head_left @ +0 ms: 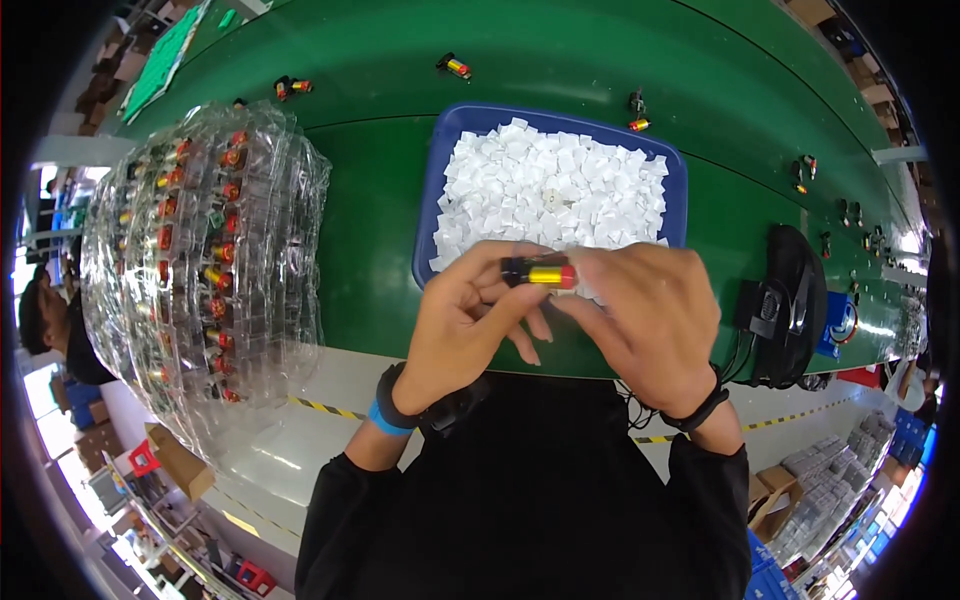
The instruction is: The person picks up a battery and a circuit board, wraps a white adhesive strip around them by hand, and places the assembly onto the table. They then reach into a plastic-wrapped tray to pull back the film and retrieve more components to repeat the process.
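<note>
My left hand [455, 325] pinches a small cylindrical part [547, 275], with a black end, a yellow metallic middle and a red tip. The part lies sideways, just over the near rim of a blue tray [425, 205]. My right hand [650, 310] comes to the red tip with thumb and fingers drawn together, slightly blurred. A bit of white shows by its fingertips, but what they grip is partly hidden. Heaped in the tray are many small white square pieces [550, 180].
Clear plastic blister trays [270, 220] holding similar parts are stacked at the left. Loose parts [455, 67] lie along the far side of the green table [370, 200]. At the right are a black bag-like item [795, 310] and a blue box [835, 325]. Another person [60, 315] is at the far left.
</note>
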The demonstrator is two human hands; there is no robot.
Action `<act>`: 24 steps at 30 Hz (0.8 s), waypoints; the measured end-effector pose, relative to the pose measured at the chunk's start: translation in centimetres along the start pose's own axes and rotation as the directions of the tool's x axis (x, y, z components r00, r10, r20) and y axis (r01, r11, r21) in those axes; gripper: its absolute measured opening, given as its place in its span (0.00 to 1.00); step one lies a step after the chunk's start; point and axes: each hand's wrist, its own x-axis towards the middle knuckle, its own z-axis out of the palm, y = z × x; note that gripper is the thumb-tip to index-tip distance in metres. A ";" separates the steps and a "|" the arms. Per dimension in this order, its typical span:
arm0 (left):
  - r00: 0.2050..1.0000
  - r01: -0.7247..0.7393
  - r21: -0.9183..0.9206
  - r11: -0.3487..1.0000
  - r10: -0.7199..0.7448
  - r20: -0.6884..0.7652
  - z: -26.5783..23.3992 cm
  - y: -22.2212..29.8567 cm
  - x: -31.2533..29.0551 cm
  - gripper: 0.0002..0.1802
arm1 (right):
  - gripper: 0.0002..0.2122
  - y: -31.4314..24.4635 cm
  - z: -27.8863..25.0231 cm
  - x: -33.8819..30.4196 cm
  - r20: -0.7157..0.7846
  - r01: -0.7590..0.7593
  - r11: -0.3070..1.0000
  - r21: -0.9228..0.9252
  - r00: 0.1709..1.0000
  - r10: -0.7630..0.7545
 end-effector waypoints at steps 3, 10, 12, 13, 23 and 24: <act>0.995 -0.095 -0.064 0.993 0.093 -0.040 -0.1 -0.5 -0.6 0.17 | 0.18 -0.3 0.3 -0.9 -0.001 -0.218 0.956 0.196 0.975 0.222; 0.929 -0.369 -0.016 0.929 0.369 -0.022 0.1 -2.3 -0.3 0.17 | 0.16 -1.2 2.8 -2.1 -0.012 -0.325 0.740 0.589 0.912 0.410; 0.919 -0.392 0.064 0.918 0.394 -0.012 -0.1 -2.8 -0.4 0.18 | 0.14 -1.6 2.8 -2.3 0.036 -0.351 0.680 0.643 0.901 0.432; 0.903 -0.424 0.146 0.894 0.430 -0.005 -0.4 -3.0 -0.5 0.18 | 0.12 -1.7 2.9 -2.2 0.058 -0.358 0.649 0.671 0.898 0.436; 0.716 -0.545 0.734 0.404 0.680 0.158 0.4 -2.1 -0.1 0.22 | 0.10 -2.4 4.6 -2.8 0.192 -0.352 0.152 0.924 0.769 0.610; 0.731 -0.530 0.725 0.440 0.670 0.128 0.4 -2.2 -0.2 0.22 | 0.10 -2.5 5.1 -2.8 0.128 -0.305 0.185 0.934 0.771 0.624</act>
